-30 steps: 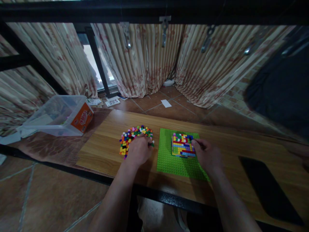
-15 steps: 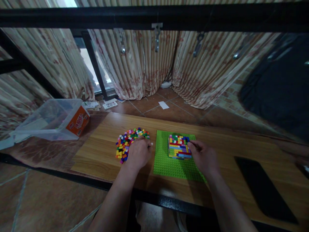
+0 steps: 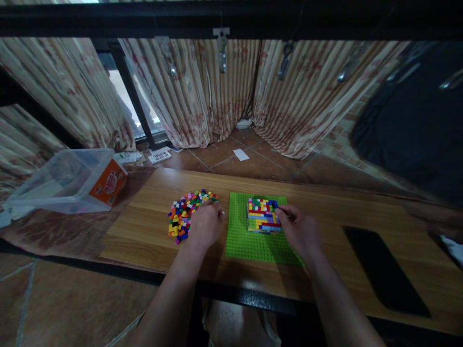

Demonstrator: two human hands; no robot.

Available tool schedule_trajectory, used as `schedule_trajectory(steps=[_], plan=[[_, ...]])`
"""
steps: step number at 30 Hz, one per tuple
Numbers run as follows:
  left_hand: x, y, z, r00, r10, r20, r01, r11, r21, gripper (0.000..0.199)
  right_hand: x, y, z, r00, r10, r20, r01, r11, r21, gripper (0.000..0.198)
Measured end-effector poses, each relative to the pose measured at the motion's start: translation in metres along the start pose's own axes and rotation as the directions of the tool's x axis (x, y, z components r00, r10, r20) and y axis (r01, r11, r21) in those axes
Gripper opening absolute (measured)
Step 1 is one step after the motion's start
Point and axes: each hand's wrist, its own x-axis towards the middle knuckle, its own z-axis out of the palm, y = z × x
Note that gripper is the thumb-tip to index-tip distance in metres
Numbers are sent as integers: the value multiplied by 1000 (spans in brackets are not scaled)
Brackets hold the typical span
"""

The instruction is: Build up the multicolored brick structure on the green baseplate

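Note:
My left hand [image 3: 207, 222] is closed at the right side of a pile of small coloured toy bricks [image 3: 183, 210], pinching a small white brick [image 3: 222, 212] at its fingertips. A block of stacked multicoloured bricks [image 3: 263, 217] stands on a green studded baseplate [image 3: 240, 246]. My right hand [image 3: 299, 229] is closed, its thumb and fingertips pinched together at the right edge of the stacked block. Whatever those fingers hold, if anything, is hidden.
A clear plastic bin [image 3: 68, 180] with an orange label stands on the left. A black flat slab [image 3: 387, 270] lies on the wooden table [image 3: 133, 226] at right. Another person's arm [image 3: 430, 219] shows at the far right edge. Striped curtains [image 3: 217, 96] hang behind.
The whole view has shifted slightly, so everything appears a little further left. Both hands keep nearly the same places relative to the brick pile and the stacked block.

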Motion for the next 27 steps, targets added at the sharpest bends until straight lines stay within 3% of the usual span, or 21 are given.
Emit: schedule_trajectory(steps=[6, 11, 14, 19, 27], plan=[[3, 7, 1, 999, 20, -42, -21, 999, -32, 20, 1, 0, 0, 999, 34, -10, -34, 998, 51, 38], [2, 32, 5, 968, 201, -150, -241, 913, -331, 14, 5, 7, 2, 995, 99, 16, -100, 983, 155, 39], [1, 55, 11, 936, 287, -206, -349, 840, -416, 15, 5, 9, 3, 991, 126, 48, -134, 964, 228, 39], [5, 80, 23, 920, 315, -232, -382, 849, -364, 15, 4, 8, 3, 989, 135, 62, -147, 948, 283, 37], [13, 88, 34, 906, 323, -275, -392, 884, -254, 17, 4, 7, 2, 990, 122, 71, -137, 948, 288, 38]])
